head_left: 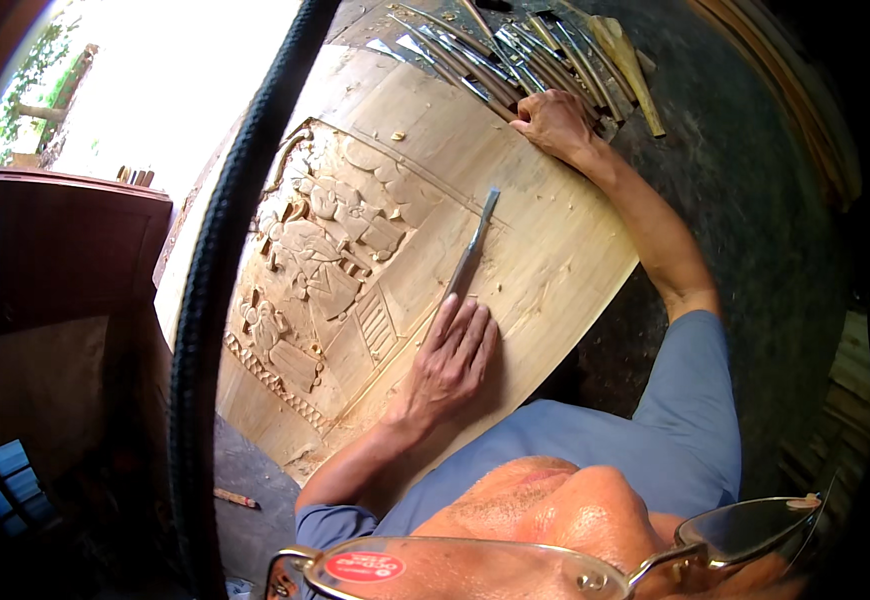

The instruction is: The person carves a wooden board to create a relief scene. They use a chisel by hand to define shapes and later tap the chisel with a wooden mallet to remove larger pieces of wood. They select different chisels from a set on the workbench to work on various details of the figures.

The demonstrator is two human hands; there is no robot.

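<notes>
My left hand [450, 358] lies over the handle end of a chisel [473, 240] with its fingers close together. The chisel's flat metal blade points away from me across a pale carved wood panel [545, 240]. At the far right edge of the panel, my right hand [558, 125] is closed, fingers curled down among a row of carving chisels [515, 65]. Whatever its fingers grip is hidden. On the panel's left part is a relief carving [320, 245] of figures, steps and a beaded border.
A wooden mallet-like piece [623, 60] lies beside the chisels. Wood chips are scattered over the panel. A thick black braided cord [220, 270] crosses the left of the view. A dark red cabinet [65, 245] stands at left, and a small stick [236, 498] lies below the panel.
</notes>
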